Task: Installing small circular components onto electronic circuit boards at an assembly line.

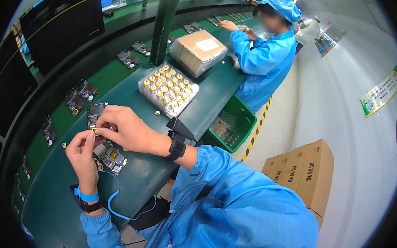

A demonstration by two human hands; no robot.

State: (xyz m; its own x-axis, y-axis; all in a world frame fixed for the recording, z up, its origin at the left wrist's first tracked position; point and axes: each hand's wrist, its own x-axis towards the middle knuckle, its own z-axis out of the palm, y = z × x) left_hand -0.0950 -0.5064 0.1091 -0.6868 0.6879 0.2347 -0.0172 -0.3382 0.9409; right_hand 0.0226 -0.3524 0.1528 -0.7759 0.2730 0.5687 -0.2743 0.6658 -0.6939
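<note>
My left hand and my right hand meet at the fingertips over the near left of the green bench. Between them they pinch a small yellow part, mostly covered by the fingers. Just below my right hand lies a circuit board with dark and silver components. Another dark board sits partly hidden beyond the knuckles. A blue band with a coiled cord circles my left wrist; black straps are on both wrists. Farther along stands a clear tray filled with several round yellow-and-white parts.
A taped carton stands behind the tray. Several boards line the green strip at left, beside a metal post. A green basket hangs by the bench edge. A co-worker in blue handles something farther along. Brown cartons are at right.
</note>
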